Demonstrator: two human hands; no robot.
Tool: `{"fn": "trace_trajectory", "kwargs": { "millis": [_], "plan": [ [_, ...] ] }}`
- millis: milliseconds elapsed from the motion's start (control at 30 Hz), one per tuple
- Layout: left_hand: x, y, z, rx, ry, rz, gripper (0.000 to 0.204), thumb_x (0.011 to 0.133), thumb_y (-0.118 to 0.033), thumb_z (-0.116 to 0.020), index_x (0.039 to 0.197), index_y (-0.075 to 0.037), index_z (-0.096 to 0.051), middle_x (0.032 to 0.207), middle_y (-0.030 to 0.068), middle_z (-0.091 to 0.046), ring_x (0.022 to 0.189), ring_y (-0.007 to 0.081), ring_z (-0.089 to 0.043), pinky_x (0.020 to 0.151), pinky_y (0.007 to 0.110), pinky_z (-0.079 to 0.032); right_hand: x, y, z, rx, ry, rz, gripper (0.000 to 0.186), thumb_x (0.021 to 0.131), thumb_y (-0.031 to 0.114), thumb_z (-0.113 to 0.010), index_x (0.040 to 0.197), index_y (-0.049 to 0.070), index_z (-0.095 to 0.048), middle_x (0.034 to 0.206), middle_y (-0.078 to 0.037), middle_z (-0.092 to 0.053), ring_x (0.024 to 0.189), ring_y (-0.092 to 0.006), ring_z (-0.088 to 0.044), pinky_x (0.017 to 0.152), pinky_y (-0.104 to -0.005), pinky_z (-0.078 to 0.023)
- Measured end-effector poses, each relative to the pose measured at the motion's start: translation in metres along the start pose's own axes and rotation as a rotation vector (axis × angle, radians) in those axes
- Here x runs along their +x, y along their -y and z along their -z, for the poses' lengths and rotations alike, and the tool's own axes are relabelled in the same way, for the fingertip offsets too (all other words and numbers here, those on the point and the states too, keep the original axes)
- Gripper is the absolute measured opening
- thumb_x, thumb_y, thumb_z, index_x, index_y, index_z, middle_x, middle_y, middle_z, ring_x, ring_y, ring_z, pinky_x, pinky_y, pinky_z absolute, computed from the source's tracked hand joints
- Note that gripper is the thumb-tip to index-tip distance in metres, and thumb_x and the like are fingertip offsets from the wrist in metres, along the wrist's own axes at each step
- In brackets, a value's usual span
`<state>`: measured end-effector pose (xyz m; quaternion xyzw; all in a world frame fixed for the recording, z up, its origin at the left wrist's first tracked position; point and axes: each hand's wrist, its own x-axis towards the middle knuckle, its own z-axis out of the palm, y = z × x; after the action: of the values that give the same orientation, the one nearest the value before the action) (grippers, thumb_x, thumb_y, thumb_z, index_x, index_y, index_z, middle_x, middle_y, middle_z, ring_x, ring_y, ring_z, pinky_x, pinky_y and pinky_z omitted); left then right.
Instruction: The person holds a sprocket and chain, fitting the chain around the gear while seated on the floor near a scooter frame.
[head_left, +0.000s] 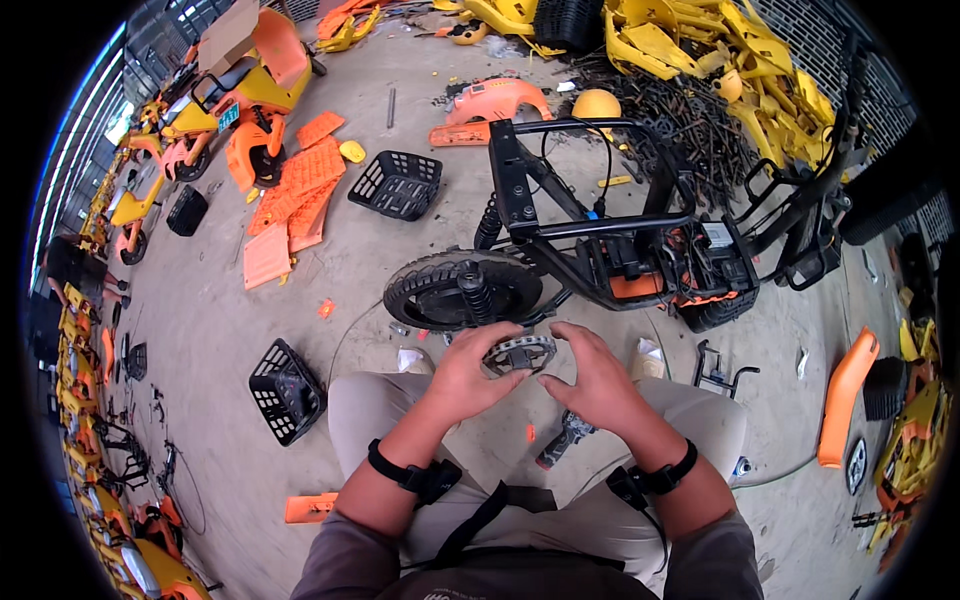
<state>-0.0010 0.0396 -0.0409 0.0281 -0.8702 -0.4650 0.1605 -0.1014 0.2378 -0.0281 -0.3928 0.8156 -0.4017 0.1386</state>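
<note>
My left hand (468, 372) grips a round grey metal part (522, 354) with a notched rim, fingers on its far side and thumb below. Just right of that part is my right hand (597, 378), its thumb and fingers apart and nothing between them. Both hands are above the gap between my knees. Directly beyond them stands a stripped black scooter frame (590, 230), its wheel with black tire (462, 290) facing me. On the floor below my right hand lies a dark cordless power tool (567, 440).
Black plastic baskets (287, 392) lie at left and beyond. Orange panels (300, 185) are stacked at far left, near yellow and orange scooters (255, 90). Dark metal scraps (690, 150) and yellow panels (700, 45) pile up at far right. An orange panel (848, 397) lies at right.
</note>
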Motion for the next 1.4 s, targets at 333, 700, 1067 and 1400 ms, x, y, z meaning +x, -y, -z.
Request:
{"fn": "trace_trajectory", "kwargs": {
  "millis": [333, 700, 1067, 1400],
  "plan": [
    [-0.001, 0.0, 0.01, -0.017, 0.047, -0.034, 0.057, 0.073, -0.016, -0.083, 0.124, -0.008, -0.06, 0.118, 0.0145, -0.065, 0.111, 0.0335, -0.062, 0.094, 0.042, -0.05, 0.015, -0.004, -0.013, 0.171, -0.008, 0.025, 0.029, 0.087, 0.012, -0.072, 0.111, 0.0, -0.062, 0.098, -0.018, -0.068, 0.091, -0.034, -0.067, 0.083, -0.0368, -0.052],
    [-0.012, 0.011, 0.008, -0.388, 0.062, 0.108, 0.069, 0.071, -0.009, -0.086, 0.131, -0.005, -0.051, 0.12, 0.0102, -0.064, 0.112, 0.0199, -0.064, 0.098, 0.034, -0.048, 0.018, -0.011, -0.022, 0.432, 0.092, -0.092, 0.012, 0.091, 0.003, -0.067, 0.1, 0.0, -0.062, 0.088, -0.006, -0.066, 0.083, -0.0113, -0.057, 0.078, -0.0266, -0.047],
    [-0.002, 0.016, -0.01, -0.503, -0.02, 0.062, 0.059, 0.078, -0.014, -0.085, 0.128, -0.002, -0.055, 0.116, 0.0062, -0.062, 0.11, 0.0133, -0.058, 0.099, 0.031, -0.046, 0.019, -0.01, -0.024, 0.673, -0.087, -0.194, 0.008, 0.091, -0.001, -0.065, 0.099, -0.001, -0.062, 0.091, -0.002, -0.065, 0.084, -0.0079, -0.057, 0.077, -0.0231, -0.045],
    [0.0, 0.019, -0.005, -0.546, 0.13, 0.236, 0.051, 0.078, -0.031, -0.085, 0.114, -0.003, -0.063, 0.098, 0.0041, -0.068, 0.092, 0.0106, -0.059, 0.085, 0.03, -0.05, 0.021, -0.014, -0.022, 0.704, -0.123, -0.229, 0.008, 0.091, -0.004, -0.064, 0.097, 0.0, -0.061, 0.091, -0.002, -0.065, 0.082, -0.0072, -0.056, 0.077, -0.0226, -0.044]
  ]
}}
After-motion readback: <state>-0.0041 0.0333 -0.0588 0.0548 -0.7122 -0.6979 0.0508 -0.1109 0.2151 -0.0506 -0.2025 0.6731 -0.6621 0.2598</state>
